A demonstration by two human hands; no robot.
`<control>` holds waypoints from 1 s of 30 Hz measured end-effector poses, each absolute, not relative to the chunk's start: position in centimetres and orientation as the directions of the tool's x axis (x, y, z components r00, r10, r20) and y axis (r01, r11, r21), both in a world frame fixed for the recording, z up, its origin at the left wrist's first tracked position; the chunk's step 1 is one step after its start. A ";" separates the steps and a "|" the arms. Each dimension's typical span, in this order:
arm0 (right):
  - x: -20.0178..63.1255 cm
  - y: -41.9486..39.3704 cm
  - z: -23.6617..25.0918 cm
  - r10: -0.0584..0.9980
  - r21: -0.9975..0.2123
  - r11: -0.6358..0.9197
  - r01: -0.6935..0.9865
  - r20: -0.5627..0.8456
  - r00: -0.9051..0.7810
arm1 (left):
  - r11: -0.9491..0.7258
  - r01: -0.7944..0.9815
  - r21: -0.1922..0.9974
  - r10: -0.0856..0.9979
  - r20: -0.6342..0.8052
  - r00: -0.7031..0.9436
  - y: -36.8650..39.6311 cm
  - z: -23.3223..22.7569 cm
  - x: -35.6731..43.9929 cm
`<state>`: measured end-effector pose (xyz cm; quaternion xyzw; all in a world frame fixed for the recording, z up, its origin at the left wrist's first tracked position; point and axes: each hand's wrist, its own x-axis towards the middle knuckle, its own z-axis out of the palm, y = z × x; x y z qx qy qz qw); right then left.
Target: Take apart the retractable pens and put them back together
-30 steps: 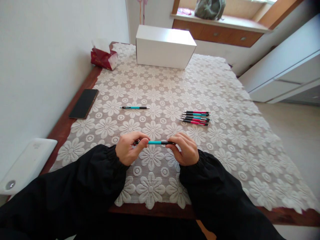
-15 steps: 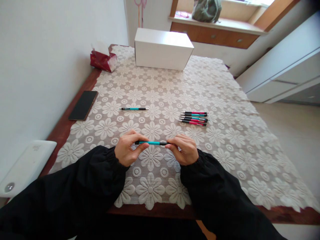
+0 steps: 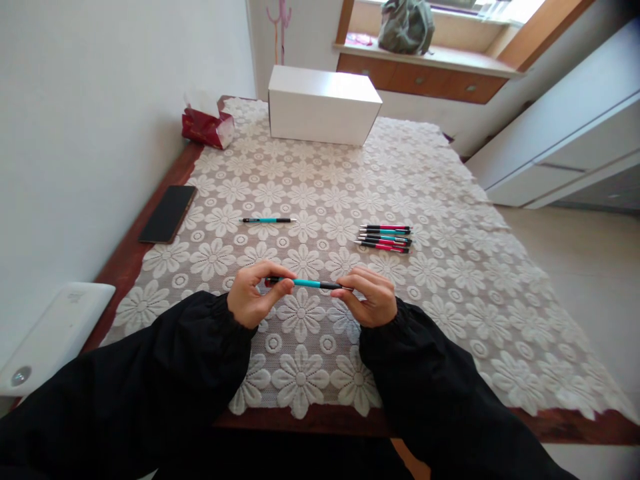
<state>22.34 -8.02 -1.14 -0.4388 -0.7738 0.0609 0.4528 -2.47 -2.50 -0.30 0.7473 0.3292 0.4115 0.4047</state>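
Between my hands, a teal and black pen (image 3: 306, 283) is held nearly level above the lace tablecloth. My left hand (image 3: 255, 290) pinches its left end between thumb and fingers. The thumb and fingers of my right hand (image 3: 369, 293) close on its dark right end, hiding the tip. Beyond my hands lies a single teal and black pen (image 3: 269, 220), placed crosswise. To its right, several pink and teal pens (image 3: 384, 239) rest side by side in a group.
A white box (image 3: 323, 110) stands at the far end of the lace-covered table (image 3: 305, 190). Along the left edge are a dark phone (image 3: 169, 213) and a red tissue pack (image 3: 207, 127). A white device (image 3: 55, 333) sits by the wall at near left.
The held pen has tilted slightly, its left end now higher, and a reddish end shows by my left hand. The camera view has shifted a little. The pens on the table stay put.
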 end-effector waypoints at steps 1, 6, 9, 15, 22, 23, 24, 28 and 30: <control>22.3 -8.0 -1.1 0.735 -0.488 0.609 0.625 0.644 -0.213 | -0.480 0.167 0.861 0.821 0.374 0.430 -2.5 -0.4 -2.5; 22.3 -8.0 -1.2 0.783 -0.526 0.581 0.621 0.569 -0.250 | -0.549 0.127 0.826 0.798 0.473 0.375 -2.8 -1.1 -2.8; 22.3 -7.8 -1.3 0.811 -0.561 0.548 0.620 0.537 -0.231 | -0.507 0.025 0.861 0.792 0.455 0.407 -2.8 -1.2 -3.0; 22.4 -7.6 -1.4 0.815 -0.598 0.520 0.610 0.562 -0.144 | -0.331 -0.181 0.926 0.762 0.376 0.528 -2.5 -0.5 -3.1; 23.8 -7.6 -1.3 0.855 -0.792 0.517 0.325 0.496 -0.151 | 0.009 -0.288 0.958 0.707 0.198 0.679 -1.8 -0.5 -3.2; 24.0 -7.6 -1.4 0.877 -0.833 0.481 0.272 0.463 -0.132 | 0.043 -0.282 0.958 0.699 0.173 0.694 -1.8 -0.6 -3.1; 24.1 -7.6 -1.5 0.900 -0.874 0.436 0.215 0.426 -0.096 | 0.065 -0.267 0.962 0.700 0.147 0.699 -1.9 -0.6 -3.0; 23.5 -7.6 -2.0 0.953 -0.955 0.295 -0.004 0.294 0.071 | 0.051 -0.092 0.995 0.684 0.032 0.729 -2.5 -1.0 -2.5; 22.7 -7.7 -2.0 0.960 -0.958 0.280 -0.061 0.280 0.013 | 0.006 -0.006 1.000 0.664 0.001 0.748 -2.6 -1.2 -2.2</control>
